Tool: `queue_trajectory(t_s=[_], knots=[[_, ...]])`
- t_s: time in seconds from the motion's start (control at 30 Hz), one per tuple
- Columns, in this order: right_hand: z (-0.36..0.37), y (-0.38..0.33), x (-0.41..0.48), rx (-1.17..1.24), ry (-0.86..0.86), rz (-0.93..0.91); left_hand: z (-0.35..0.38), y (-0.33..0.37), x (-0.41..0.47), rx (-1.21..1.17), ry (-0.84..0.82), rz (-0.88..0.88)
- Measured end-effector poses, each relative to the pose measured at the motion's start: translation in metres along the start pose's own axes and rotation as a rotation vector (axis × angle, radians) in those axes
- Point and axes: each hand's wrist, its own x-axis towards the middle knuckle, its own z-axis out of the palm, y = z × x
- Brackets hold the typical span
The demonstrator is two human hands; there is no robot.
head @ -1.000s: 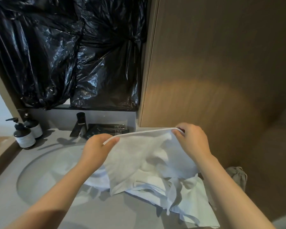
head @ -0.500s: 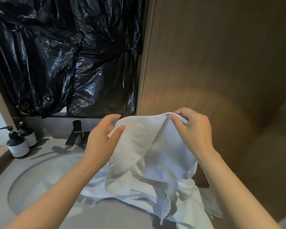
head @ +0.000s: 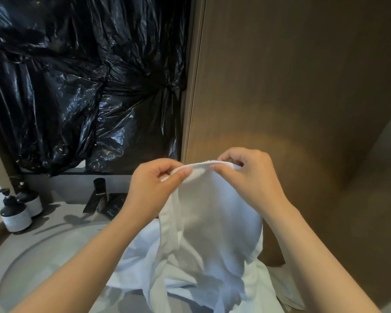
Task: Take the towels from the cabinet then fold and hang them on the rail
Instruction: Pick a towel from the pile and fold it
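While more towels [head: 142,265] lie heaped on the sink counter [head: 54,276], a person's left hand [head: 152,193] and right hand [head: 248,181] pinch one white towel's [head: 212,222] top edge together, apparently matching corners for a fold.

Only the person's hands and forearms were in view. The left hand [head: 154,188] and the right hand [head: 251,179] were bare, with slim fingers and rounded fingertips; the nails were too small to make out clearly. The left forearm [head: 88,263] and the right forearm [head: 314,256] were bare as well, smooth and uncovered from the wrists to the bottom edge of the view, where they were cut off.
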Motion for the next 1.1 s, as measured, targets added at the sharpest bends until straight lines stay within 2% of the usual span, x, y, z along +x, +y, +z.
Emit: queue_trajectory(t_s=[0.1,0.17,0.27,0.37,0.43,0.63,0.73,0.8,0.87,0.97,1.03,1.1], knots=[[0.002,0.021,-0.005,-0.041,-0.138,0.05,-0.003,-0.002,0.005,0.009,0.045,0.011],[0.005,0.04,-0.014,0.011,-0.214,0.16,-0.005,-0.005,0.007,0.028,0.077,0.001],[0.006,0.072,-0.035,0.095,-0.271,0.311,-0.011,-0.012,0.007,0.069,0.091,-0.021],[-0.002,0.093,-0.048,0.05,-0.292,0.349,-0.016,-0.022,0.008,0.131,0.107,-0.069],[-0.011,0.096,-0.047,0.026,-0.227,0.339,-0.019,-0.026,0.011,0.163,0.111,-0.095],[-0.044,0.061,-0.009,-0.093,0.209,0.071,-0.018,-0.02,0.028,0.163,0.208,-0.081],[-0.051,0.039,0.004,-0.085,0.295,0.083,-0.015,-0.015,0.034,0.159,0.26,-0.081],[-0.05,0.033,0.007,-0.167,0.322,0.094,-0.015,-0.016,0.036,0.174,0.27,-0.087],[-0.044,0.034,0.006,-0.345,0.289,0.104,-0.014,-0.021,0.035,0.245,0.222,-0.091],[-0.027,0.041,0.0,-0.517,0.116,0.184,-0.009,-0.034,0.028,0.366,0.104,-0.15],[-0.018,0.047,-0.005,-0.43,0.027,0.218,-0.004,-0.038,0.02,0.379,0.067,-0.196],[-0.014,0.051,-0.007,-0.262,-0.025,0.238,0.002,-0.037,0.014,0.375,0.043,-0.163]])
